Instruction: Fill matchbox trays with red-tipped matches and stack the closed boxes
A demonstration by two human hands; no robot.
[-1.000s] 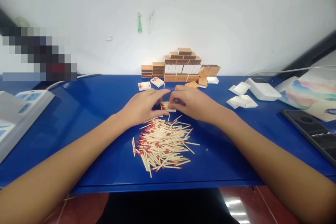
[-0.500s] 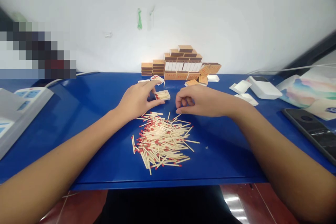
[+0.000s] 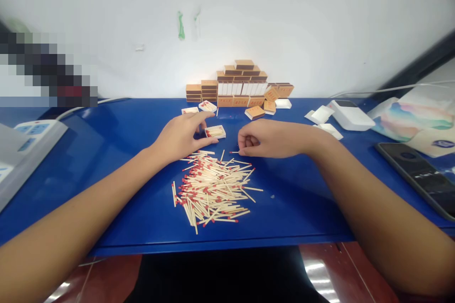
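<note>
My left hand (image 3: 181, 135) grips a small white matchbox tray (image 3: 215, 131) between thumb and forefinger; the tray rests on the blue table (image 3: 117, 151) and holds a few red-tipped matches. My right hand (image 3: 266, 138) lies just to the tray's right with fingers curled, its fingertips pinching a single matchstick (image 3: 233, 152) at the pile's far edge. A loose pile of red-tipped matches (image 3: 213, 187) is spread in front of both hands.
Stacked brown matchboxes (image 3: 238, 85) stand against the wall, with filled trays (image 3: 208, 105) and a loose box (image 3: 255, 112) before them. Empty white trays (image 3: 322, 114), a white device (image 3: 350, 114), a phone (image 3: 415, 173) and a colourful bag (image 3: 415, 123) lie right; a grey device (image 3: 21, 151) left.
My hands have come apart. The left one slid the tray a little left and away, and the right one dropped to the pile's far edge and closed on a matchstick.
</note>
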